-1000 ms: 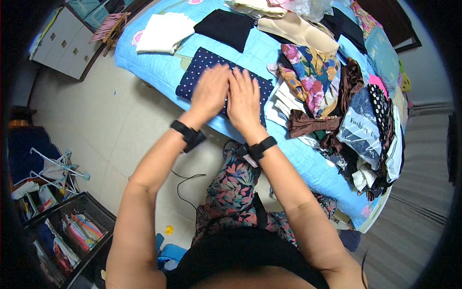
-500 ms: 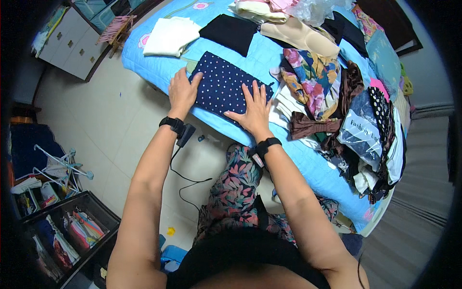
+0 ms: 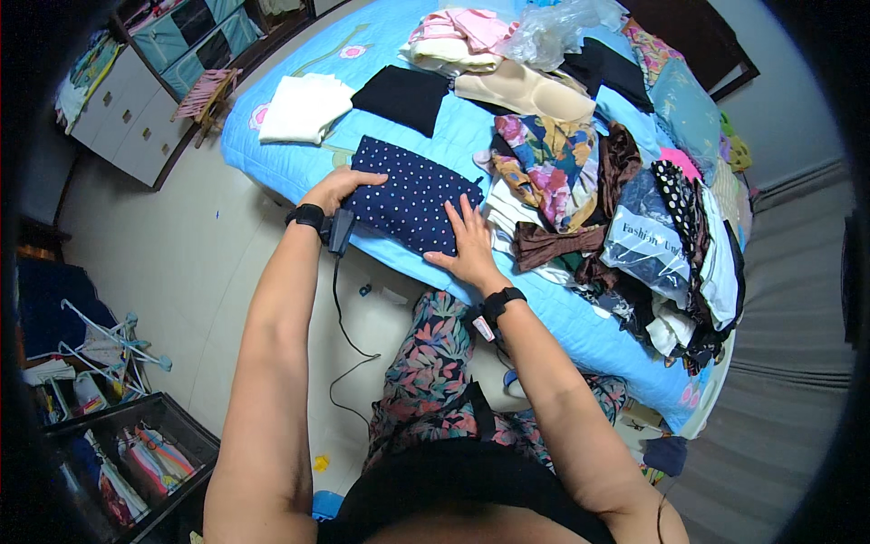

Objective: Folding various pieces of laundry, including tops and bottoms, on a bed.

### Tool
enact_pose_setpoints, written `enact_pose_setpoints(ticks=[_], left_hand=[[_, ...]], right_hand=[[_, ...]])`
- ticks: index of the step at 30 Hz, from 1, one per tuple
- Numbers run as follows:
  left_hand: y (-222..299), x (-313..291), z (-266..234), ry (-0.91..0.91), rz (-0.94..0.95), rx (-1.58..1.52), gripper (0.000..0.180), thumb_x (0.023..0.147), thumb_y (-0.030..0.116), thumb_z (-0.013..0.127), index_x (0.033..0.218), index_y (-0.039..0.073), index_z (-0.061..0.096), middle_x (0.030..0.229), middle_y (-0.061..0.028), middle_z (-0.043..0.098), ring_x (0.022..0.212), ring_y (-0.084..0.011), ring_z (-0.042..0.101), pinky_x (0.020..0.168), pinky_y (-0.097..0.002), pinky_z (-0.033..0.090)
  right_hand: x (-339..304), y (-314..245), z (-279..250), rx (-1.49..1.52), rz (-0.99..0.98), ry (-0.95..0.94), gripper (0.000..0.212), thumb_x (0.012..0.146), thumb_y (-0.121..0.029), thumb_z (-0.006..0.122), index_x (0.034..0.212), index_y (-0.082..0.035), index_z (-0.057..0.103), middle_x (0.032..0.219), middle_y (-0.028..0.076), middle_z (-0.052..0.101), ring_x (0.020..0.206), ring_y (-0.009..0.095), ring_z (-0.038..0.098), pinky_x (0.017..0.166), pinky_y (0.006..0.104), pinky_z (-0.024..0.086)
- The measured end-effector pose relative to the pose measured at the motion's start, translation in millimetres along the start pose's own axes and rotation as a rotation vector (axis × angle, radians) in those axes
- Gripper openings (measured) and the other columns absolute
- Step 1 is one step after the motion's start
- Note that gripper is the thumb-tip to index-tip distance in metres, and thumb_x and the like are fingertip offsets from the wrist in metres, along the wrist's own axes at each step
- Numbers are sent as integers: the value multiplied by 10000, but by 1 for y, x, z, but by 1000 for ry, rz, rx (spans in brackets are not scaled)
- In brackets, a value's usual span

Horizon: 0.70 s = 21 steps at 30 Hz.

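A folded navy garment with white polka dots [image 3: 412,195] lies flat at the near edge of a bed with a light blue quilt [image 3: 580,335]. At its left edge my left hand [image 3: 335,189] grips the cloth, thumb on top and the other fingers tucked out of sight. My right hand [image 3: 471,250] rests on its lower right corner, fingers spread. Beyond it sit a folded black garment [image 3: 401,98] and a folded white one [image 3: 305,107]. To the right spreads a loose clothes pile with a floral cloth [image 3: 553,168] and a brown bow-like piece [image 3: 557,245].
A beige bra [image 3: 526,91], pink clothing [image 3: 462,30] and clear plastic [image 3: 557,32] lie farther back. Dark clothing in a clear bag [image 3: 648,240] tops the pile. On the floor at left stand hangers [image 3: 113,344] and a black open drawer box [image 3: 195,453]. A cable [image 3: 337,308] hangs from my left wrist.
My left hand has gone from lying with fingers spread on the polka-dot garment's corner to gripping its left edge. My right hand stays spread on the garment. The whole view has shifted slightly.
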<state>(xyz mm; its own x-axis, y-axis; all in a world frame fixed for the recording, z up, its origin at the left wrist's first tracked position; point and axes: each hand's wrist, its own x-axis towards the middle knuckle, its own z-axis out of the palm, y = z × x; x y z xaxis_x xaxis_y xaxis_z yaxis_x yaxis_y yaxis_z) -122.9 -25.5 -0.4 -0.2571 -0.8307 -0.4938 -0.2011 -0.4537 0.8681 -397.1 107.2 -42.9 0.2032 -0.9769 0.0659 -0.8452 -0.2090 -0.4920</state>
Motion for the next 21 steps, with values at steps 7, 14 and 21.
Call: enact_pose_setpoints(ticks=[7,14,21], left_hand=[[133,-43,23,331,602,691,283,756,234,784,897,-2,719,753,-108,715,637,-178,667,635,-298,504],[164,-40,53,580,1339,1070,262,715,78,742,974,79,705,955,-100,714,811,-305,655,701,-407,518],[-33,-16,63,249,1147,1199,332,754,9,610,1062,84,711,1187,-82,662,1027,-274,595,923,-396,477]], right_hand=[[-18,25,8,75,2,45,783,924,-499,564,1528,-101,264,1608,177,153,1469,370,180,1174,513,171],[-18,19,15,-28,12,-7,748,924,-541,545,1516,-143,318,1613,170,136,1479,382,129,1179,505,139],[-17,22,20,-48,-10,-1,808,883,-574,578,1511,-134,324,1614,172,120,1479,393,113,1178,517,139]])
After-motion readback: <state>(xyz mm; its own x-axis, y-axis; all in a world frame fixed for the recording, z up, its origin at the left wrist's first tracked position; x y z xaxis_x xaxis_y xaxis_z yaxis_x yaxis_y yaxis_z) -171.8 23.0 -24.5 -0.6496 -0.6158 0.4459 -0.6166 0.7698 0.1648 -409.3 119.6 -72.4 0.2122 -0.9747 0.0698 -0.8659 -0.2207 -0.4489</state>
